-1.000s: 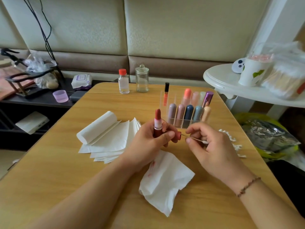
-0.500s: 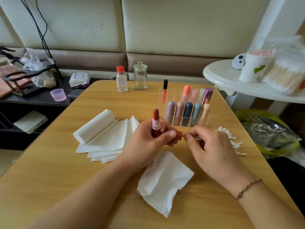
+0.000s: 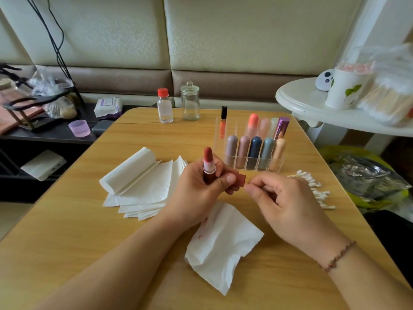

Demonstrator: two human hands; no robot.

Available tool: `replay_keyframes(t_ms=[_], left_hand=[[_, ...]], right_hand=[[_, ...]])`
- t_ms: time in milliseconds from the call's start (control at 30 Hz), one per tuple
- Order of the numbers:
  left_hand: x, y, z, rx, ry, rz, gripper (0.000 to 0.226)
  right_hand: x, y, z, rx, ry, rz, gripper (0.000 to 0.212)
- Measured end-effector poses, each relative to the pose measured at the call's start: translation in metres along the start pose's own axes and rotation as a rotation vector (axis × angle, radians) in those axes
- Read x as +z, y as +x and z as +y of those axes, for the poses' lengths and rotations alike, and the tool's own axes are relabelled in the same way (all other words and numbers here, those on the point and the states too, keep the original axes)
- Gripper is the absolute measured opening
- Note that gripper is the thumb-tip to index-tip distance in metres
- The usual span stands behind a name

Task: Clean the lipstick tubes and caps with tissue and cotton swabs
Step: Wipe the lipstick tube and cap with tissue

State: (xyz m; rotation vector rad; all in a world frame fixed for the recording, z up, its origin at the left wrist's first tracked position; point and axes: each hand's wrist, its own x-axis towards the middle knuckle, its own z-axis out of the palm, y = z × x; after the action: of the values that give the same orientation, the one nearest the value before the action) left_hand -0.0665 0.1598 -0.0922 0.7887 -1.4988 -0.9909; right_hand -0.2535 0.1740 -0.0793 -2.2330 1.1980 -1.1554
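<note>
**Bare lipstick and small cap share one hand**

While the left hand (image 3: pixel 201 189) grips the lipstick tube (image 3: pixel 209 170) upright, with the dark red stick fully wound out and uncovered, it also pinches the matching cap (image 3: pixel 241 180) sideways between thumb and fingers, open end toward the right hand (image 3: pixel 283 202). That hand's fingers are curled and its fingertips meet right at the cap's mouth; they look to be pinching something thin, probably a cotton swab, though no swab can be made out from this angle.

The main risk seems to be the exposed stick. It stands above the left hand's knuckles, and any twist of that hand to steady the cap could press it against a finger, smearing or snapping it. Holding two things in one hand also leaves each only lightly held; a firm push into the cap could probably knock it loose onto the table (image 3: pixel 67 220).

Directly below lies a crumpled tissue (image 3: pixel 223 245) already marked with red, so a dropped cap or tube could pick the colour back up. The fanned stack of clean tissues (image 3: pixel 143 186) sits just left of the hands and could be stained by a slip. More cotton swabs (image 3: pixel 317 191) lie loose near the table's right edge, where a sweep of the right forearm could scatter them. The clear rack of lipsticks (image 3: pixel 252 151) stands just behind the hands, within reach of a careless knock.
</note>
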Motion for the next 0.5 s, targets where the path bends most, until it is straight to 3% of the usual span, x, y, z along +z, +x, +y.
replay_keyframes(t_ms=[100,233,333,500], left_hand=[[-0.0005,0.0009,0.0010,0.001,0.036,-0.025,0.018],[-0.0013,0.0000,0.0002,0.012,0.052,-0.039,0.022],[-0.0005,0.0001,0.0019,0.018,0.058,-0.045,0.017],[0.0007,-0.0001,0.0036,0.020,0.084,-0.067,0.019]], right_hand=[[-0.0015,0.0012,0.0019,0.044,0.095,0.032,0.031],[-0.0022,0.0010,0.0041,0.044,0.023,-0.025,0.021],[-0.0027,0.0005,0.0051,0.067,0.158,-0.024,0.026],[0.0000,0.0009,0.0036,0.047,0.069,-0.022,0.024]])
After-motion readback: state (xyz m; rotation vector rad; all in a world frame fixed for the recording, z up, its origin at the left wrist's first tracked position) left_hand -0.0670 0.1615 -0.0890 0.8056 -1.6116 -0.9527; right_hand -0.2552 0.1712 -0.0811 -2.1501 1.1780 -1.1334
